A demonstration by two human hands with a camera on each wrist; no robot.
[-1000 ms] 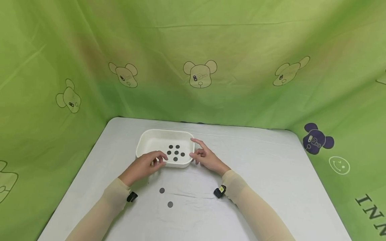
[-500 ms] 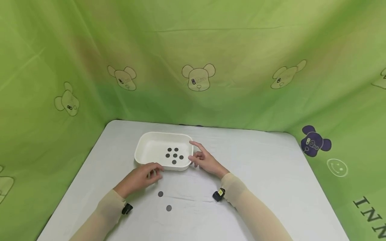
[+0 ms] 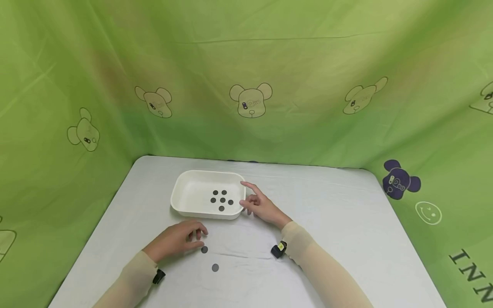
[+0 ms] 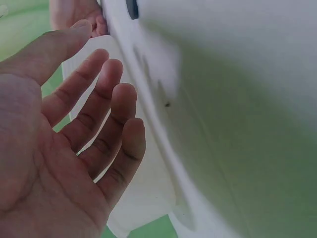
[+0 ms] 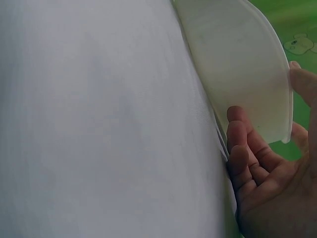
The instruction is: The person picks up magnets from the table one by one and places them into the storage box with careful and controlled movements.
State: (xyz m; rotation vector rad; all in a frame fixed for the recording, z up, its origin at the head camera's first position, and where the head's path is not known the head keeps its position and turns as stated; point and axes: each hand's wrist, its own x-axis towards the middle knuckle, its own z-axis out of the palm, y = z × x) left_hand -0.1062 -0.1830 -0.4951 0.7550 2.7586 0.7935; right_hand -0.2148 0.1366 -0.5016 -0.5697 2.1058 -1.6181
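Note:
A white plastic tub (image 3: 190, 214) with rounded corners stands on the table, and several dark grey discs (image 3: 222, 200) lie flat on its floor. At its right end my right hand (image 3: 265, 209) holds the rim, thumb and forefinger over the edge; in the right wrist view the other fingers curl against the tub's outer wall (image 5: 228, 54). My left hand (image 3: 175, 239) is in front of the tub, with bent fingers apart and nothing between them. Its thumb tip is right beside a loose grey disc (image 3: 204, 250). Another grey disc (image 3: 215, 268) lies nearer on the table.
A white cloth covers the table (image 3: 323, 205). Green curtains (image 3: 250, 51) printed with bear heads hang behind it and along both sides. Dark wrist cameras (image 3: 279, 249) sit on both sleeves.
My left hand has moved back from over the tub's front rim toward the loose disc on the table. The right hand stays at the tub's right end. The head view has shifted slightly.

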